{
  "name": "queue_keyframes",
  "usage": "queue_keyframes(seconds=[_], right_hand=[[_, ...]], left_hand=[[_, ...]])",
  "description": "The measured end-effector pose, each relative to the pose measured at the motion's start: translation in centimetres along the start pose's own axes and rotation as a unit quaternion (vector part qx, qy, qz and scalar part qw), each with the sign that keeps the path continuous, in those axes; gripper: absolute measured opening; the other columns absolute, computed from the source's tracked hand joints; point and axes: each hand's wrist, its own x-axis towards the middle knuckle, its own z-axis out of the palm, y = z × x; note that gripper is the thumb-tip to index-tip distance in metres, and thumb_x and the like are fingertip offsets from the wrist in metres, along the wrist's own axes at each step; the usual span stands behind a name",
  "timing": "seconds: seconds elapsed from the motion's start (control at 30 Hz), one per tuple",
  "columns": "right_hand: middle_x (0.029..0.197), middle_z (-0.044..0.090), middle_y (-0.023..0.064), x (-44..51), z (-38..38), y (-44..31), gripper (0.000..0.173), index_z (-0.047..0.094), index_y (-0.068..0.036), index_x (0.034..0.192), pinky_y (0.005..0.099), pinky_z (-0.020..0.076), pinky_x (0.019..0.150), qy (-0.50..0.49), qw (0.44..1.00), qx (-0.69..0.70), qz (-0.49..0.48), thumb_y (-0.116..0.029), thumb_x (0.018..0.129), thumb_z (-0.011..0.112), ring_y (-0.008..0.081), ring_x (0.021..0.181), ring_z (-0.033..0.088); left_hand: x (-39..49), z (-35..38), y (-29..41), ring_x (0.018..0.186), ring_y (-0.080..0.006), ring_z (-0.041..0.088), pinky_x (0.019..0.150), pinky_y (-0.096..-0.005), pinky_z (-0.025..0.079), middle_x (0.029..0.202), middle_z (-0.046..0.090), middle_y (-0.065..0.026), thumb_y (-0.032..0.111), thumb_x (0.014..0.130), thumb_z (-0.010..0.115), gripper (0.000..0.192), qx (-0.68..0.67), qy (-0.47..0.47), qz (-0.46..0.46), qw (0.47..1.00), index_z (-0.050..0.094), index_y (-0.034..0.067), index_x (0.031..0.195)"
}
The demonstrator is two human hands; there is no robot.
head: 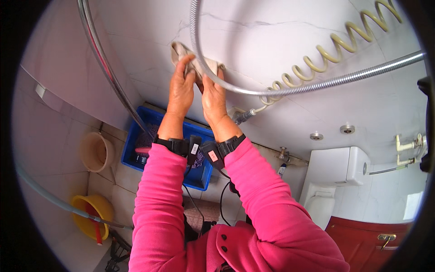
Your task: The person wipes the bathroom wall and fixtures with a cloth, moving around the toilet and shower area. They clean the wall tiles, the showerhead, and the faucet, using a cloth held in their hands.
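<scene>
A beige cloth (183, 54), bunched and folded, is held up between my two hands before the tiled wall. My left hand (181, 88) grips its left part, with the fingers partly around it. On the cloth's right side, my right hand (214, 97) has hold of the lower edge; some of its fingers are hidden. A flexible metal shower hose (221, 83) hangs in a loop in front of the cloth and close to my right fingers. Below my wrists, a blue plastic crate (200, 176) stands on the floor, holding purple-patterned material and a pink item.
A beige coiled cable (319, 51) stretches along the wall at the right. A pinkish bucket (97, 153) and a yellow basin (91, 217) stand at the left. At the right are a white toilet (329, 173) and a red door (367, 241). A transparent hose (108, 68) hangs at the upper left.
</scene>
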Motion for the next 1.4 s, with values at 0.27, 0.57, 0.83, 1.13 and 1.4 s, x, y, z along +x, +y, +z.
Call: queue_keyframes(seconds=[0.27, 0.57, 0.83, 1.13, 1.4], right_hand=[[0.123, 0.056, 0.0078, -14.0, -11.1, 0.8, 0.042, 0.033, -0.008, 0.141, 0.0340, 0.0514, 0.086, -0.006, 0.972, -0.001, 0.234, -0.012, 0.100, 0.045, 0.0171, 0.106, 0.059], [0.115, 0.060, 0.0103, -21.5, -23.9, -4.1, 0.035, 0.048, -0.006, 0.127, 0.0386, 0.0558, 0.082, 0.198, 0.943, 0.009, 0.268, -0.006, 0.093, 0.042, 0.0234, 0.103, 0.062], [0.114, 0.061, 0.0133, -10.4, -25.4, -5.5, 0.030, 0.051, -0.001, 0.121, 0.0405, 0.0551, 0.082, 0.234, 0.954, 0.071, 0.173, -0.005, 0.093, 0.040, 0.0263, 0.098, 0.063], [0.101, 0.063, 0.0174, -7.2, -22.5, -8.3, 0.030, 0.053, 0.006, 0.114, 0.0354, 0.0528, 0.074, 0.249, 0.959, -0.115, 0.075, -0.003, 0.086, 0.044, 0.0256, 0.083, 0.063], [0.092, 0.064, 0.0218, -4.8, -17.1, -18.6, 0.025, 0.054, 0.004, 0.108, 0.0401, 0.0478, 0.078, 0.167, 0.958, -0.224, -0.061, -0.006, 0.090, 0.041, 0.0344, 0.086, 0.061]], left_hand=[[-13.6, -0.2, -4.7, 0.079, -0.0101, 0.059, 0.068, -0.0231, 0.049, 0.096, 0.064, -0.0033, 0.016, 0.094, 0.053, 0.030, 0.022, -0.112, -0.312, 0.943, 0.060, 0.004, 0.121], [-23.5, 11.3, -7.7, 0.081, -0.0128, 0.056, 0.068, -0.0263, 0.047, 0.103, 0.061, -0.0071, 0.016, 0.094, 0.053, 0.044, 0.033, -0.295, -0.395, 0.869, 0.047, 0.004, 0.135], [-14.7, 19.2, -6.6, 0.074, -0.0123, 0.050, 0.065, -0.0265, 0.042, 0.088, 0.056, -0.0043, 0.011, 0.092, 0.048, 0.045, -0.026, -0.130, -0.295, 0.946, 0.044, 0.004, 0.137], [-12.4, 20.8, -1.1, 0.084, -0.0173, 0.052, 0.077, -0.0299, 0.044, 0.093, 0.058, -0.0078, 0.007, 0.088, 0.045, 0.043, -0.005, -0.093, -0.211, 0.973, 0.047, -0.001, 0.130], [-10.3, 22.1, 8.1, 0.092, -0.0194, 0.053, 0.088, -0.0306, 0.043, 0.103, 0.058, -0.0107, 0.003, 0.090, 0.042, 0.043, 0.148, -0.099, 0.012, 0.984, 0.044, -0.004, 0.132]])
